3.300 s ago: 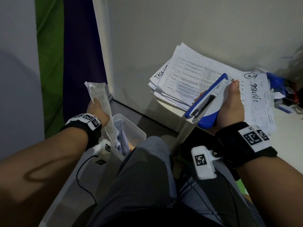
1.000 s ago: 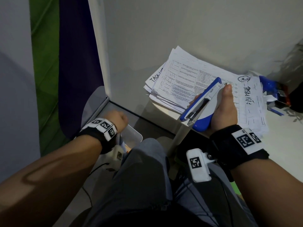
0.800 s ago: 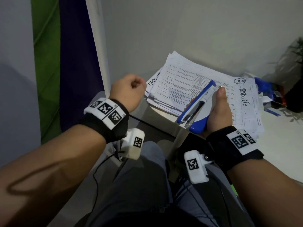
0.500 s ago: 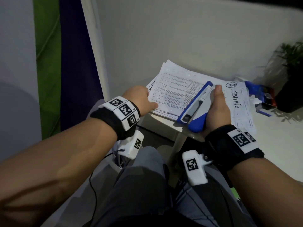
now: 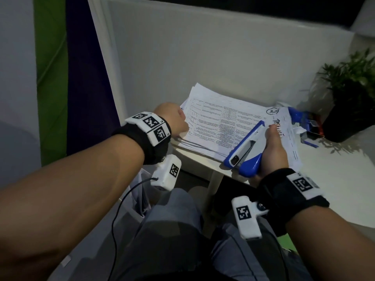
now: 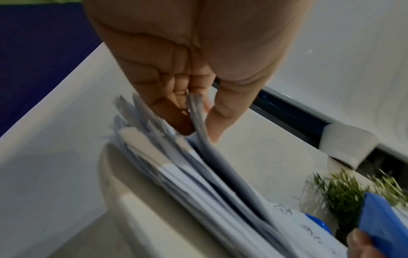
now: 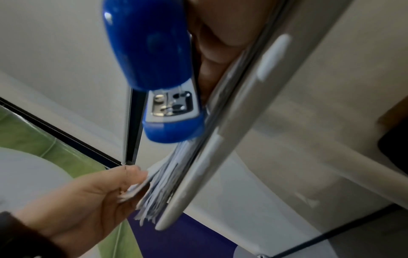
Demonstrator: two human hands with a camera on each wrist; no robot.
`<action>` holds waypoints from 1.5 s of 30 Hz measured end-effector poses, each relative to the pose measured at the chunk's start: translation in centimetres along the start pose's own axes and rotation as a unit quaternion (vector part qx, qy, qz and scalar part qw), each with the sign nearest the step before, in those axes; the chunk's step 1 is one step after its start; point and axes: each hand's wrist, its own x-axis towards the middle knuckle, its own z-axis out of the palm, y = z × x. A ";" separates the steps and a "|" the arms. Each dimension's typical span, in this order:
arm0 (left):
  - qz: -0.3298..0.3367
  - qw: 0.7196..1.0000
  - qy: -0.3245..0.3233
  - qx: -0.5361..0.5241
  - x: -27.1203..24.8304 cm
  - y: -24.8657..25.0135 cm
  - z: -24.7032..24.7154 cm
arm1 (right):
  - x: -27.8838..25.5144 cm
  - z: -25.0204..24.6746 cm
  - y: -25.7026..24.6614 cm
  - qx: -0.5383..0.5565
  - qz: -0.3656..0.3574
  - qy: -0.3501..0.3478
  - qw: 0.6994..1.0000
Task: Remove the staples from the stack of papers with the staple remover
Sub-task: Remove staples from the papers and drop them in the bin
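At frame centre, the left hand (image 6: 176, 97) pinches 1 thin sheaf at the corner of the ragged paper stack (image 5: 219, 126); the right hand (image 5: 273, 151) grasps the glossy blue plastic staple remover (image 5: 244, 148).

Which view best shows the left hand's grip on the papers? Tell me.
Left wrist: thumb and fingers pinch a few sheets of the papers. The right wrist shows it from afar; the head view shows only the left hand's back.

The surface (image 5: 334, 179) lies bare on the near right, open to a hand. A wall panel (image 5: 203, 57) closes the far side just behind the stack of papers (image 5: 219, 122). A potted plant (image 5: 349, 110) and blue clutter (image 5: 304, 122) crowd the far right corner. The left hand (image 5: 172, 118) blocks the stack's left edge; the right hand (image 5: 272, 151) with the staple remover (image 5: 245, 147) covers its near right.
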 end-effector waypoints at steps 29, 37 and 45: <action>0.111 0.976 0.055 -0.178 -7.5 -4.3 -1.2 | -6.3 4.5 -8.4 -0.103 -0.328 -0.036 0.938; 0.183 0.970 0.108 -0.121 -8.9 -2.4 -0.9 | -7.3 7.2 -6.1 -0.297 -0.430 -0.144 0.840; 0.260 0.952 0.135 -0.087 -10.1 -1.3 -1.1 | -6.1 7.8 -5.6 -0.360 -0.474 -0.061 0.801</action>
